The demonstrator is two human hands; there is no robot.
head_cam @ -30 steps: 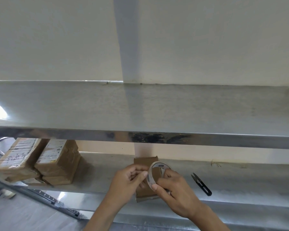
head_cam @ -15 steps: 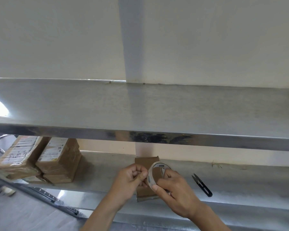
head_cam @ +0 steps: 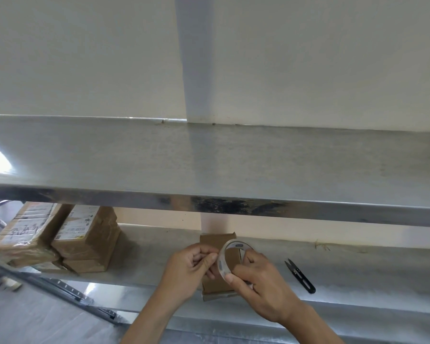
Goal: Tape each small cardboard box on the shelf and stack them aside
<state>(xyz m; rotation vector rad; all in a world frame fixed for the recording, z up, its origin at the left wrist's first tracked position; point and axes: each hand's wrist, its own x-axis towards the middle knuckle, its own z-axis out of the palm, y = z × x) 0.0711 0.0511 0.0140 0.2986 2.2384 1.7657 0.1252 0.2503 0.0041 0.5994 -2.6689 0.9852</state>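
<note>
From the head camera we look slightly up and forward at a steel shelf unit: a wide upper shelf (head_cam: 209, 157) crosses the middle of the view, and our hands work on the lower shelf (head_cam: 358, 264) beneath it. Our left hand (head_cam: 189, 269) has its fingers curled, thumb and forefinger pinched together at the left edge of the tape roll (head_cam: 230, 259); whether a tape end sits between them we cannot tell. Our right hand (head_cam: 261, 289) grips the roll from below and from the right, its thumb pressed on the outer band and its fingers curled round the far side. The roll stands on edge, held just above and in front of the small cardboard box (head_cam: 219, 269), which lies on the lower shelf near its front lip, with a flap raised at its far end. A black thread snip (head_cam: 299, 275) lies flat on the shelf to the right of our right hand, apart from it. At the far left of the lower shelf sit several taped cardboard boxes (head_cam: 60, 239) with printed labels, stacked close together.
</note>
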